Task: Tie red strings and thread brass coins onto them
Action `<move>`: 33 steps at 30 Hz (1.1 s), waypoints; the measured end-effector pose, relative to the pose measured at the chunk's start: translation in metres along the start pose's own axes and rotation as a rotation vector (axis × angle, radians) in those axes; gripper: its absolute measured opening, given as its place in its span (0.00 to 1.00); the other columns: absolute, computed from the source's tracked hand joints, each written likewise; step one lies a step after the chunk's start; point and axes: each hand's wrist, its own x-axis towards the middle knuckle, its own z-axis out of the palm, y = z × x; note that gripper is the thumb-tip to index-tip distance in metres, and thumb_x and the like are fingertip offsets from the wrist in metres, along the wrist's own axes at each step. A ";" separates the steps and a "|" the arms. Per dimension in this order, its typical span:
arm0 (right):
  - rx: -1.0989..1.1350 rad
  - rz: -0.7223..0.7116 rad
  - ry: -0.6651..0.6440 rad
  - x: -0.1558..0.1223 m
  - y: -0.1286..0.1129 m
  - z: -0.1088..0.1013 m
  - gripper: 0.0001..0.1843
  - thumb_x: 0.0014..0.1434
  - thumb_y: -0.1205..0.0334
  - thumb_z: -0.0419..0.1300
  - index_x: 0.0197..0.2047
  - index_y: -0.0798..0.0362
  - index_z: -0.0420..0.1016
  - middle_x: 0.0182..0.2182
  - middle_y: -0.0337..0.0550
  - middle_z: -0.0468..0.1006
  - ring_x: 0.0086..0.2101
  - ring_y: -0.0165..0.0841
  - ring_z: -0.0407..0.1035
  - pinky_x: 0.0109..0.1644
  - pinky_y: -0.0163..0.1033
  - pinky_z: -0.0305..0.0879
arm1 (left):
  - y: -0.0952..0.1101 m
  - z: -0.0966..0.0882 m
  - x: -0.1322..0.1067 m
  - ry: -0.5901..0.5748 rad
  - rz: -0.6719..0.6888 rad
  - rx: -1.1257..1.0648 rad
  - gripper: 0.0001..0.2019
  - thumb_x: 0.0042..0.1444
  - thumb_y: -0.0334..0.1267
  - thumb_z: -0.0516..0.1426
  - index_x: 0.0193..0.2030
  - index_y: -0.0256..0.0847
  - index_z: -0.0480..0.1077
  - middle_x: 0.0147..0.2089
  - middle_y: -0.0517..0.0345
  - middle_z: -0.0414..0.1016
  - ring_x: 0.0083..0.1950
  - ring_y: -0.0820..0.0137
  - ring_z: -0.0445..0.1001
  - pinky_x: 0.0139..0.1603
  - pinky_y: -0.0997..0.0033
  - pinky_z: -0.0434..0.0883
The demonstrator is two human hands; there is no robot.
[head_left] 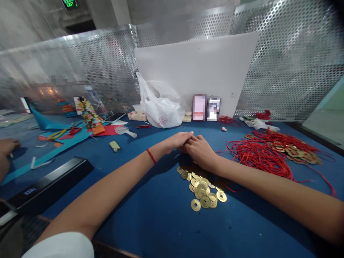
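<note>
My left hand (178, 140) and my right hand (199, 150) meet over the middle of the blue table (150, 222), fingertips pressed together. The fingers of both are closed around something too small to make out. A red cord bracelet (151, 156) circles my left wrist. A heap of brass coins with square holes (202, 188) lies just under and in front of my right wrist. To the right spreads a tangle of red cord (258, 154), some of it strung with coins (298, 152).
A white plastic bag (161, 105) and a white board (199, 68) stand at the back by the perforated metal wall. Coloured paper scraps, scissors (64, 132) and a phone (115, 116) lie at the left. A black device (48, 184) sits near left. Another person's hand (6, 148) shows at the left edge.
</note>
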 end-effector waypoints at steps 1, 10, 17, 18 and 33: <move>0.002 0.003 0.006 0.000 0.000 0.001 0.10 0.62 0.71 0.53 0.40 0.56 0.76 0.42 0.53 0.76 0.45 0.41 0.62 0.43 0.45 0.53 | 0.000 0.001 0.000 0.006 0.012 0.004 0.17 0.62 0.48 0.52 0.36 0.35 0.70 0.26 0.60 0.69 0.22 0.76 0.64 0.24 0.76 0.61; 0.295 0.224 0.114 -0.004 0.009 0.010 0.08 0.63 0.65 0.53 0.34 0.52 0.73 0.40 0.48 0.74 0.39 0.38 0.63 0.39 0.42 0.54 | -0.010 -0.010 0.006 0.042 -0.030 -0.130 0.23 0.57 0.58 0.53 0.42 0.37 0.71 0.30 0.54 0.75 0.29 0.70 0.73 0.34 0.69 0.69; 0.685 0.555 0.481 -0.001 0.020 0.001 0.08 0.61 0.59 0.55 0.32 0.51 0.69 0.32 0.43 0.71 0.36 0.36 0.62 0.42 0.43 0.58 | -0.005 0.004 0.007 0.029 0.132 -0.384 0.27 0.56 0.62 0.50 0.41 0.37 0.72 0.34 0.55 0.76 0.41 0.69 0.74 0.49 0.69 0.68; 0.719 0.608 0.522 -0.001 0.020 0.000 0.08 0.60 0.58 0.56 0.31 0.51 0.70 0.32 0.44 0.72 0.36 0.36 0.63 0.43 0.43 0.58 | -0.003 0.008 0.005 0.016 0.154 -0.402 0.27 0.56 0.61 0.52 0.41 0.37 0.72 0.33 0.55 0.76 0.41 0.69 0.74 0.50 0.68 0.67; 1.335 0.953 0.571 0.002 0.018 -0.007 0.11 0.50 0.53 0.59 0.30 0.52 0.70 0.28 0.40 0.73 0.31 0.31 0.65 0.37 0.38 0.60 | -0.007 0.005 0.003 0.040 0.204 -0.263 0.16 0.45 0.45 0.67 0.32 0.33 0.72 0.26 0.60 0.71 0.31 0.72 0.74 0.43 0.68 0.68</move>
